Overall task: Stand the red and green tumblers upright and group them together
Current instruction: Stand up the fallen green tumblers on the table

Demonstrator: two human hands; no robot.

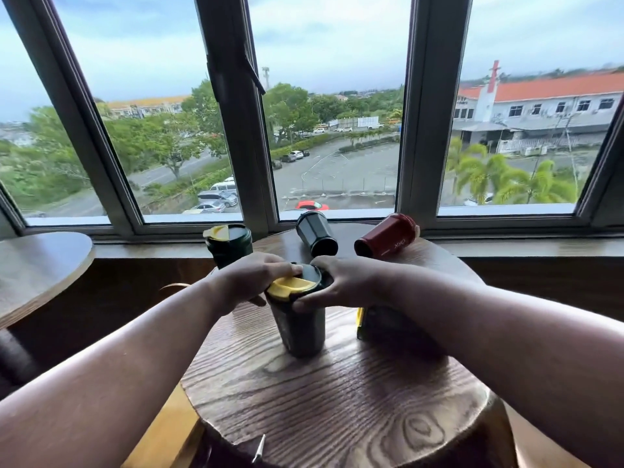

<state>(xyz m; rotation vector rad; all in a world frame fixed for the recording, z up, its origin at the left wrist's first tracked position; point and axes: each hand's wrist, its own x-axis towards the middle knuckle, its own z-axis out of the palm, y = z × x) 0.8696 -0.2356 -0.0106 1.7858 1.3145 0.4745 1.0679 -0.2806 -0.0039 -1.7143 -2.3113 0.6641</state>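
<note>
A dark green tumbler (299, 327) with a yellow lid stands upright in the middle of the round wooden table (337, 393). My left hand (251, 276) and my right hand (341, 282) both grip its lid rim from either side. A second green tumbler (229, 244) stands upright at the table's far left edge. Another dark green tumbler (315, 233) lies on its side at the back. The red tumbler (386, 235) lies on its side at the back right. One more dark tumbler with a yellow lid (381, 324) lies mostly hidden under my right forearm.
A window sill and glass panes (337, 146) run right behind the table. Another round table (40, 265) stands at the left. A small pale stick (259, 449) lies at the table's near edge.
</note>
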